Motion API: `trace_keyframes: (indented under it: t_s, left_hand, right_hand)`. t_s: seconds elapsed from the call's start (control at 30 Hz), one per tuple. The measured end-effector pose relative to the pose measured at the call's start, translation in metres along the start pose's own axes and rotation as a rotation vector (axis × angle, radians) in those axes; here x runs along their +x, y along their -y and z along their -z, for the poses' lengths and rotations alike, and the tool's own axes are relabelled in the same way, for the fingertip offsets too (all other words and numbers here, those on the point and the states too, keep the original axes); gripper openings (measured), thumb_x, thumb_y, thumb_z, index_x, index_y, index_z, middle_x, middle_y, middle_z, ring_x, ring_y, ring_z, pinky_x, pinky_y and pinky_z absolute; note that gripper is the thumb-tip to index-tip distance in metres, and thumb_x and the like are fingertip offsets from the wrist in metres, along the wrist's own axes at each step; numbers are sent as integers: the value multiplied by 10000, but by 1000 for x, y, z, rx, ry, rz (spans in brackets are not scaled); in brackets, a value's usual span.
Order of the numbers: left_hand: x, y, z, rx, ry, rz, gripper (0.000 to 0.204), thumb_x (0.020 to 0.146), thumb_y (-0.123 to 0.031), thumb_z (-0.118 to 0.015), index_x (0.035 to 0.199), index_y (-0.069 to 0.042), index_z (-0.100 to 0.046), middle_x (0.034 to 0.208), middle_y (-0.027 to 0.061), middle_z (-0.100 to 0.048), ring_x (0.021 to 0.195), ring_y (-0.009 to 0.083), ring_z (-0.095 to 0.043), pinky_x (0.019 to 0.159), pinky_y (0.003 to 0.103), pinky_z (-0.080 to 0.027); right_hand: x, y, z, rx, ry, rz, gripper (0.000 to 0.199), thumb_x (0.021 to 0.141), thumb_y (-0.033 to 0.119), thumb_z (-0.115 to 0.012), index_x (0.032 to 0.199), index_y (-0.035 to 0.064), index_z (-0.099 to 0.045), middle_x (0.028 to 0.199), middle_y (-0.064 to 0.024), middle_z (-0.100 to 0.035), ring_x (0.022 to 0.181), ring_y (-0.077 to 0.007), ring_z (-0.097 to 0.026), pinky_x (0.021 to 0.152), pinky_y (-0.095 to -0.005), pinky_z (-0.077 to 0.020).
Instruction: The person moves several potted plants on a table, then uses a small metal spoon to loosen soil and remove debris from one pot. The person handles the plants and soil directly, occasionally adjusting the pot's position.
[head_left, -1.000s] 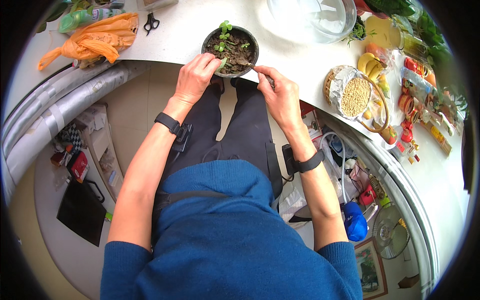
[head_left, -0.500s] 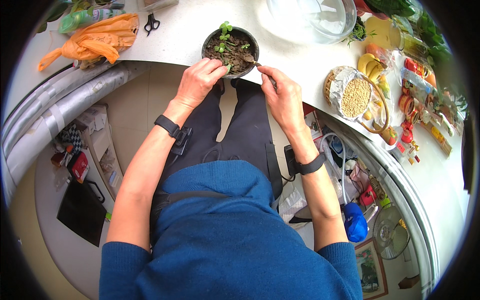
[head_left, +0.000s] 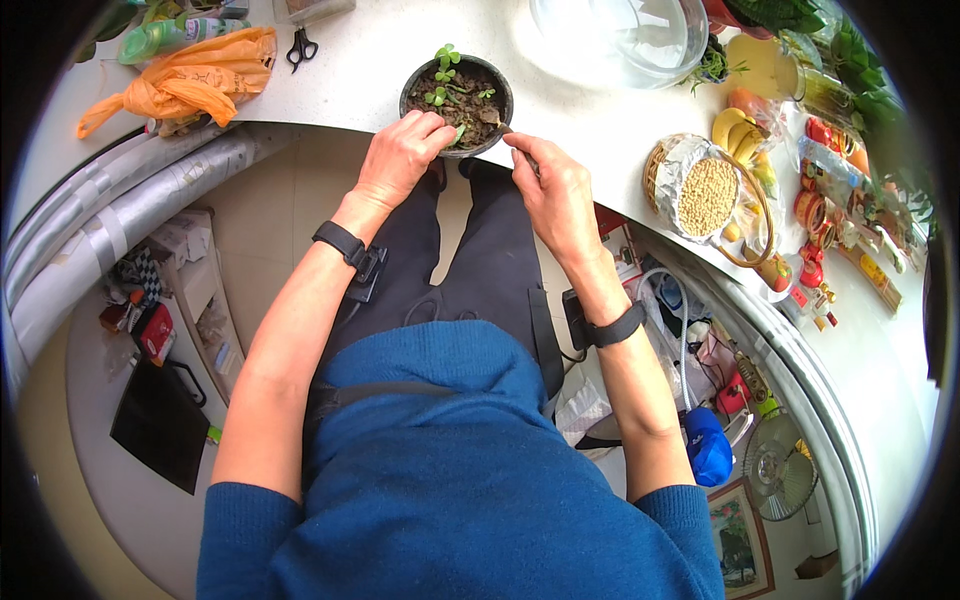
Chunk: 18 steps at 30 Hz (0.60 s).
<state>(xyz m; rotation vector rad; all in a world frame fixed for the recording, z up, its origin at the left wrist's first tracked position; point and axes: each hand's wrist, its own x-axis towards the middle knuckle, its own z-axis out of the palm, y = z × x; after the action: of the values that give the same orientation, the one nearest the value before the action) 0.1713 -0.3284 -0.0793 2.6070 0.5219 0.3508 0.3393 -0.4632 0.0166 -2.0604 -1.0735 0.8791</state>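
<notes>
A round dark plant pot (head_left: 507, 105) filled with brown soil (head_left: 468, 103) stands at the counter's front edge. Small green seedlings (head_left: 445, 70) grow from the soil on its left and far side. My left hand (head_left: 405, 152) is closed at the pot's near left rim, its fingertips pinching a small green seedling (head_left: 459, 133) low against the soil. From the right, my right hand (head_left: 556, 188) grips a small garden trowel (head_left: 504, 128), whose tip rests in the soil by the right rim. Most of the trowel's handle is hidden in my fingers.
Black scissors (head_left: 301, 49) and a knotted orange plastic bag (head_left: 205, 75) lie to the left on the white counter (head_left: 350, 85). A clear plastic basin (head_left: 640, 45) stands far right. Nearer are a basket of beans (head_left: 708, 197) and bananas (head_left: 738, 130).
My right hand has shifted slightly left and down, and the trowel with it. My left hand stays at the rim, its fingers still on the seedling.
</notes>
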Motion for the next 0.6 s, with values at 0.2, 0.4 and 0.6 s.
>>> trace_keyframes:
  t_s: [0.2,0.4,0.6]
  left_hand:
    - [3,-2,-4,-6,-19,26,206,741,-49,-634,935,-114,-660,908,1,-608,875,186,-625,710,320,-557]
    - [4,-3,-9,-16,-35,55,188,740,-40,-640,916,-101,-666,902,13,-623,873,196,-633,708,327,-560]
    - [3,-4,-9,-19,-77,91,187,743,-21,-651,915,-92,-674,903,21,-642,876,208,-648,706,335,-571]
  right_hand:
    - [0,-5,-1,59,-11,23,215,919,50,-605,1120,-1,-660,1005,-204,-687,908,-372,-678,804,-406,-536]
    - [6,-9,-2,-1,28,29,214,920,48,-605,1117,-7,-666,1031,-209,-689,945,-372,-677,827,-401,-536]
    - [0,7,11,57,-4,-23,214,926,61,-608,1118,-7,-674,1021,-211,-695,905,-343,-698,793,-383,-546]
